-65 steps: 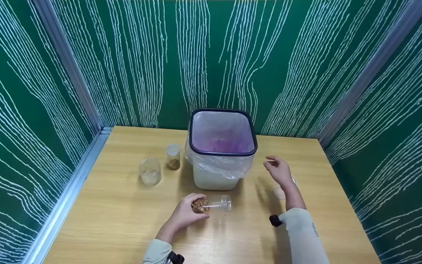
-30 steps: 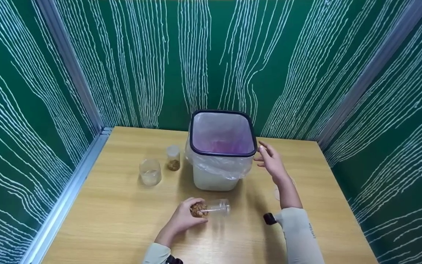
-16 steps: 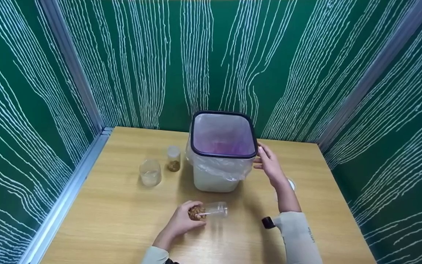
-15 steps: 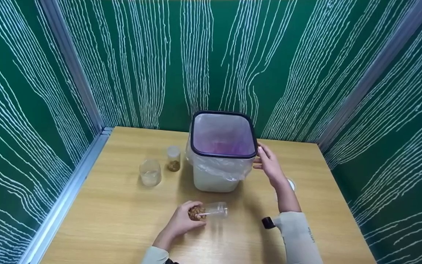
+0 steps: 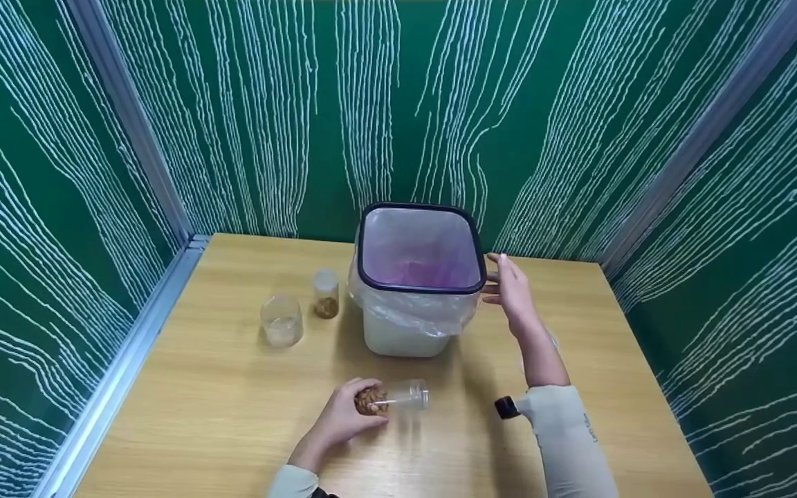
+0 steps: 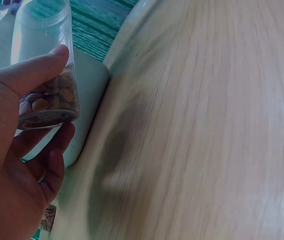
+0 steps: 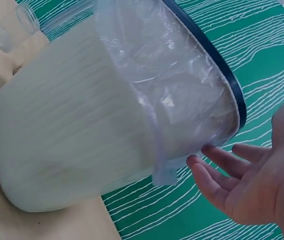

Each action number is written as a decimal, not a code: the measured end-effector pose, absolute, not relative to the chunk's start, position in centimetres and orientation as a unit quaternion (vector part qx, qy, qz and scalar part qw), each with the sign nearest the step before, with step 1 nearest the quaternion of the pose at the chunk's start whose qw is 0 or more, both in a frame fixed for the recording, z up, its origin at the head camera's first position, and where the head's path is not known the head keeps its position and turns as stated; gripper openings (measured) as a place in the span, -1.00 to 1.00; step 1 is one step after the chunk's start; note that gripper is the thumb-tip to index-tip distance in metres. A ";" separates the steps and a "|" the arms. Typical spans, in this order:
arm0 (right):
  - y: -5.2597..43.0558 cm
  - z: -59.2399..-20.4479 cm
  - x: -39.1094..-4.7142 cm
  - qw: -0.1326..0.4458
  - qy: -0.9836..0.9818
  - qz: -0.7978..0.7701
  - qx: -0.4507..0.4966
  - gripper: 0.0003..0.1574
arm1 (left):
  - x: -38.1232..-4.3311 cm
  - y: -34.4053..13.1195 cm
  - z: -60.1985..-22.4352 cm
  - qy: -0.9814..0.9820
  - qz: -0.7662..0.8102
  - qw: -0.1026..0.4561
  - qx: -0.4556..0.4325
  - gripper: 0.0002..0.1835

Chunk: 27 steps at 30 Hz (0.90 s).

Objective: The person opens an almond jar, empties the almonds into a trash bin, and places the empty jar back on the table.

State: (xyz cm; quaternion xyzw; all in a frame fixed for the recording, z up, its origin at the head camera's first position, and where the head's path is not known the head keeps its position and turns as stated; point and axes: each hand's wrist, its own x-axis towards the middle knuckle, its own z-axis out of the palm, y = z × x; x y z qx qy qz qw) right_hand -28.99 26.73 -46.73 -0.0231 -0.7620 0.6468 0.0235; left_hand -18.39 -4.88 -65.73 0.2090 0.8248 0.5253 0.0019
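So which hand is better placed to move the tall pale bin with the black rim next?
Probably the right hand: it looks free and is right beside the bin. The left hand is gripping the clear round jar of brown nut-like pieces.

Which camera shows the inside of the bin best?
The head view: it looks down past the black rim into the bin. The right wrist view shows only the outside, with the overhanging plastic bag; the left wrist view, only a piece of outside behind the jar.
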 end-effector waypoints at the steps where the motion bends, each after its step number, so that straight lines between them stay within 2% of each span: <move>1: 26.7 -46.5 -29.1 0.023 -0.763 0.645 -0.027 -0.20 | -18.4 -4.9 -65.7 0.825 0.525 0.003 0.208 -0.33; 6: 26.3 -45.5 -29.5 0.022 -0.772 0.634 -0.047 -0.19 | -18.5 -4.8 -65.7 0.827 0.523 0.002 0.206 -0.32; 21: 25.3 -45.4 -31.9 0.034 -0.778 0.628 -0.017 -0.37 | -18.2 -4.9 -65.4 0.824 0.526 0.005 0.212 -0.33; 27: 25.5 -45.0 -33.5 0.022 -0.794 0.608 -0.020 -0.43 | -18.2 -4.9 -65.5 0.830 0.516 0.001 0.214 -0.31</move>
